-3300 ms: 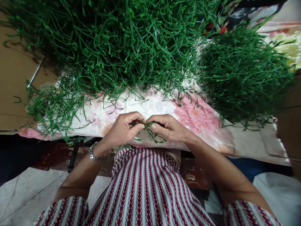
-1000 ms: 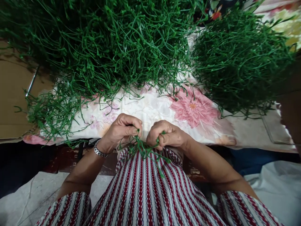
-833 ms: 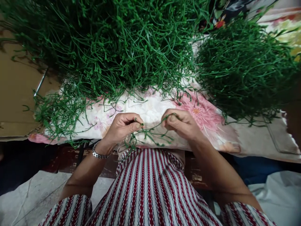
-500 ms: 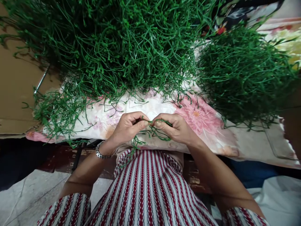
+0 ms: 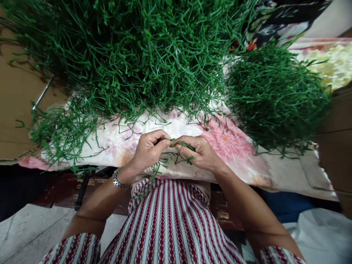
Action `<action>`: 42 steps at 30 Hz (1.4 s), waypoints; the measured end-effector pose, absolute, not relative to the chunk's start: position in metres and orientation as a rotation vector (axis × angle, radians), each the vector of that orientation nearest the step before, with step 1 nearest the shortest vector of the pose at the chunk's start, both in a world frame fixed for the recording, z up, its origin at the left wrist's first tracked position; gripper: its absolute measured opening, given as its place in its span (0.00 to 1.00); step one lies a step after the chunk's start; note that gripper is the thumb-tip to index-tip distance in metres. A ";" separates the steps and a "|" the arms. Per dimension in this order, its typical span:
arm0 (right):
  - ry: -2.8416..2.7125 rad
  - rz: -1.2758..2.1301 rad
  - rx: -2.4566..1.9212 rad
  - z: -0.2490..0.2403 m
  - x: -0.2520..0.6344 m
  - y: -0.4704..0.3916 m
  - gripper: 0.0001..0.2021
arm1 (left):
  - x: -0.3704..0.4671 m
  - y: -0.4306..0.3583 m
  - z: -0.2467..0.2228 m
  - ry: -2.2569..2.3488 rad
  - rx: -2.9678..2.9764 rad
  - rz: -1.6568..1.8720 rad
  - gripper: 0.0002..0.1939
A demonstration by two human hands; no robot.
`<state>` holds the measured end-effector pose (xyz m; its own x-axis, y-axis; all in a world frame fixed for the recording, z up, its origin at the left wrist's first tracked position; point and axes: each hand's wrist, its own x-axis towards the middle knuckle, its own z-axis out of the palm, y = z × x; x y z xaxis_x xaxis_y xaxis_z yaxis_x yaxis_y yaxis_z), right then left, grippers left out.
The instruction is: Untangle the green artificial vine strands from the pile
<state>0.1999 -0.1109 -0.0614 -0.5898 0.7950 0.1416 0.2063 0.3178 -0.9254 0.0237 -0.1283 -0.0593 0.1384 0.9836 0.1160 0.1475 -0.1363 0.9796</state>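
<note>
**Both hands pinching green stems over flowered cloth**

Left hand (image 5: 147, 150): grip pressed together, thumb and forefinger pinching a small bunch of thin green stems (image 5: 176, 156). Metal watch (image 5: 120, 181) on that wrist. Right hand (image 5: 198, 153): grip likewise closed, fingertips (image 5: 178, 146) pinching the same bunch from the other side. Fingertips of the two hands almost touching, just above the near edge of the bench. Loose ends of the bunch hanging below the hands, some trailing down onto the striped garment (image 5: 167, 223) at the lap.

Bench covered by a flowered cloth (image 5: 176, 126), white with pink blooms; bare patch of cloth directly beyond the hands. Large heap of green stems (image 5: 132, 55) piled at the far side of the cloth, well apart from the hands, strands spilling toward the near edge on the left. Second, darker heap (image 5: 275, 95) on the right, apart from the first. Cardboard (image 5: 13, 110) to the left of the cloth, partly under the large heap. White sack (image 5: 321, 234) on the floor at lower right. Exact number of stems in the bunch: cannot tell.
</note>
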 end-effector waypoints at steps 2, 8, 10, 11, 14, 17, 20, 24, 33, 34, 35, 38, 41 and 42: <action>-1.998 1.208 -0.923 -0.061 0.199 -0.111 0.09 | 0.024 -0.130 -0.057 1.188 1.539 1.121 0.07; -2.030 1.187 -0.977 -0.059 0.195 -0.111 0.11 | 0.027 -0.137 -0.050 1.189 1.885 1.163 0.06; -2.024 1.195 -0.970 -0.060 0.195 -0.110 0.12 | 0.028 -0.139 -0.051 1.180 1.961 1.221 0.06; -2.028 1.193 -0.967 -0.061 0.195 -0.110 0.12 | 0.028 -0.141 -0.051 1.178 1.977 1.244 0.06; -2.002 1.197 -0.991 -0.063 0.198 -0.109 0.11 | 0.025 -0.148 -0.050 1.161 1.970 1.302 0.06; -1.859 1.125 -1.072 -0.059 0.202 -0.107 0.13 | 0.019 -0.152 -0.046 1.176 1.958 1.405 0.05; -1.957 0.936 -1.069 -0.051 0.204 -0.104 0.10 | 0.016 -0.150 -0.045 1.259 1.845 1.384 0.05; -2.099 0.626 -1.045 -0.046 0.208 -0.097 0.09 | 0.017 -0.142 -0.051 1.326 1.642 1.337 0.06; -2.147 0.568 -0.953 -0.045 0.196 -0.114 0.08 | 0.022 -0.139 -0.058 1.315 1.489 1.353 0.05; -2.188 0.585 -0.897 -0.047 0.193 -0.114 0.09 | 0.024 -0.140 -0.058 1.297 1.491 1.343 0.05; -2.226 0.593 -0.855 -0.049 0.191 -0.113 0.10 | 0.025 -0.141 -0.058 1.278 1.489 1.333 0.05; -2.318 0.564 -0.821 -0.054 0.189 -0.112 0.07 | 0.027 -0.146 -0.061 1.235 1.416 1.354 0.06; -2.379 0.538 -0.804 -0.052 0.191 -0.119 0.07 | 0.022 -0.146 -0.061 1.208 1.252 1.417 0.06; -2.388 0.538 -0.797 -0.049 0.193 -0.123 0.06 | 0.018 -0.144 -0.059 1.195 1.181 1.459 0.06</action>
